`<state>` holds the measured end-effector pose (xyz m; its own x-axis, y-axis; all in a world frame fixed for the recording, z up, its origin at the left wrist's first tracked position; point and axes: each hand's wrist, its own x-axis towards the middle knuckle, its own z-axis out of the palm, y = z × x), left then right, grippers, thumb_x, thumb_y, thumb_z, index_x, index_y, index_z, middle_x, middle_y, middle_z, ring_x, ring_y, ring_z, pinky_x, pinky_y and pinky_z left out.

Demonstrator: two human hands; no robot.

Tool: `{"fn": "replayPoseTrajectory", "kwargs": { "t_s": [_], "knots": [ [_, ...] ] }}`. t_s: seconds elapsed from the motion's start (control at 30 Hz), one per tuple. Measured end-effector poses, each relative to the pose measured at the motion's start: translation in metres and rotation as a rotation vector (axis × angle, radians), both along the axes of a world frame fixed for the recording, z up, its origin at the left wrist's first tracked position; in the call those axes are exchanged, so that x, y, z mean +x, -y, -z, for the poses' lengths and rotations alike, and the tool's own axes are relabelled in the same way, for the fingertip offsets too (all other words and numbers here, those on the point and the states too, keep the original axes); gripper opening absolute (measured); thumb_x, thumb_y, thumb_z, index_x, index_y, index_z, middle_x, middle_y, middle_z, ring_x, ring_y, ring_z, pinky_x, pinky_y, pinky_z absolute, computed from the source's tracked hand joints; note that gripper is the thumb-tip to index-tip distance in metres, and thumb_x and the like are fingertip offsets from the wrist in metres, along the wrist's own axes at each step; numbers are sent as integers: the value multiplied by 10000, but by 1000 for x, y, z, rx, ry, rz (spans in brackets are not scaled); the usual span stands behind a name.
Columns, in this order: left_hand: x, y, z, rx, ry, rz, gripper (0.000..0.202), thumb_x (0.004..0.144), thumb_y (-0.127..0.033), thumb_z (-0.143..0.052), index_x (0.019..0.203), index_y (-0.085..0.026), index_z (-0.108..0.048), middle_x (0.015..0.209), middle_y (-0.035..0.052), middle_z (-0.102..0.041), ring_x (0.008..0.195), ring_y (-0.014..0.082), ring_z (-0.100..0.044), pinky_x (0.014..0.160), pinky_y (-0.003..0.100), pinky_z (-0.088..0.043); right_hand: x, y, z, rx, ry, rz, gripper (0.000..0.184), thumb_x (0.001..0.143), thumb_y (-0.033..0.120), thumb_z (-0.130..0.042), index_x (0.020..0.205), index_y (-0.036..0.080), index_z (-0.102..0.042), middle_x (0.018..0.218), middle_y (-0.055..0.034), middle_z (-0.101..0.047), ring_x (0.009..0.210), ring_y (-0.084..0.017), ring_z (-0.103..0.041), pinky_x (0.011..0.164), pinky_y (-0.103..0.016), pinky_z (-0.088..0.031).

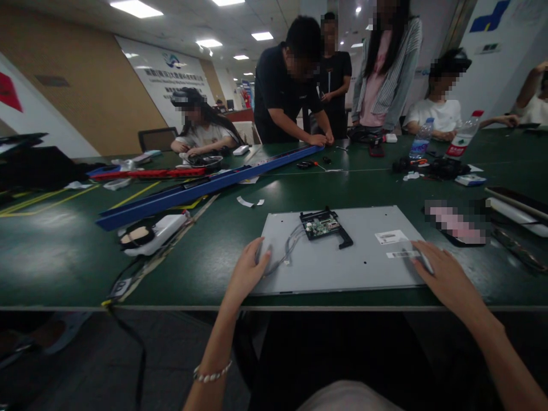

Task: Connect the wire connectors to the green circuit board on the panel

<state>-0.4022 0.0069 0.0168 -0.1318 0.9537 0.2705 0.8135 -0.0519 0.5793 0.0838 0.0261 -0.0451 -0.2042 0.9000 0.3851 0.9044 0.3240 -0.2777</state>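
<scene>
A flat grey panel (338,268), which looks like the back of a display, lies on the green table before me. My left hand (250,265) grips its left edge, thumb on top; some of the fingers are hidden. At the opposite edge, my right hand (440,277) holds the right side near two white labels (390,237). A green circuit board (321,225) in a black bracket (345,237) sits on the panel's upper middle. Grey cables (291,245) curve from the board down toward my left hand.
A long blue rail (209,185) crosses the table (205,268) beyond the panel. To the left lies a white device (165,234) with a black strap. On the right are a phone (456,222) and two bottles (422,140). A person (286,85) bends over the rail's far end.
</scene>
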Motion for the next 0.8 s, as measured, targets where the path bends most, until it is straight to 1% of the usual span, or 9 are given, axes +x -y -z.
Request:
{"fn": "replayPoseTrajectory", "kwargs": {
  "t_s": [0.17,0.27,0.4,0.47,0.53,0.57,0.63,0.73,0.8],
  "knots": [
    [0,0,1,-30,123,-21,560,838,-499,-464,1289,-170,-513,1371,113,-527,1262,230,-494,1101,370,-338,-2,5,-5,-27,-70,-70,501,931,476,-376,1350,217,-467,1361,-113,-543,1270,-305,-481,1062,-531,-364],
    [0,1,1,-29,128,-15,566,826,-504,-475,1284,-173,-514,1370,108,-526,1264,234,-486,1103,375,-335,-3,6,-5,-52,-85,-92,518,926,485,-393,1360,211,-463,1381,-107,-526,1281,-297,-471,1074,-506,-367],
    [0,3,2,-28,115,-48,541,826,-497,-468,1270,-194,-522,1340,95,-546,1249,241,-498,1094,383,-352,-3,6,-4,-52,-80,-80,530,920,498,-398,1355,206,-476,1380,-109,-531,1280,-307,-475,1074,-515,-371],
    [2,4,-1,22,83,-84,521,843,-477,-455,1271,-188,-519,1332,103,-545,1252,245,-495,1093,386,-356,-4,6,-5,-50,-82,-83,519,922,494,-398,1347,209,-487,1381,-106,-531,1283,-304,-473,1073,-516,-374],
    [8,4,-7,105,-2,-83,520,860,-453,-447,1301,-180,-494,1357,113,-516,1285,250,-461,1111,394,-335,-4,7,-4,-52,-84,-93,503,924,488,-398,1332,213,-502,1379,-104,-532,1279,-299,-478,1071,-517,-377],
    [13,3,-13,139,-59,-55,533,866,-442,-449,1328,-177,-469,1384,116,-489,1309,250,-434,1123,395,-318,-4,7,-4,-54,-83,-94,496,926,485,-396,1324,213,-511,1378,-103,-533,1277,-298,-480,1070,-519,-378],
    [27,-3,-26,166,-167,50,585,876,-427,-459,1400,-177,-391,1451,112,-413,1360,243,-368,1147,386,-277,-3,6,-3,-58,-78,-94,484,930,480,-391,1308,211,-529,1383,-99,-528,1282,-297,-475,1071,-522,-376],
    [48,-25,-44,107,-251,243,708,864,-439,-502,1478,-182,-261,1528,100,-305,1421,237,-258,1166,376,-228,-3,6,-3,-64,-67,-94,478,933,473,-389,1299,204,-541,1394,-93,-518,1286,-293,-470,1080,-517,-367],
    [60,-47,-50,17,-265,361,823,829,-467,-550,1506,-177,-184,1563,109,-229,1445,248,-192,1168,381,-215,-3,6,-4,-62,-63,-93,482,932,471,-392,1298,195,-541,1389,-97,-522,1281,-290,-474,1081,-509,-369]
  ]
}}
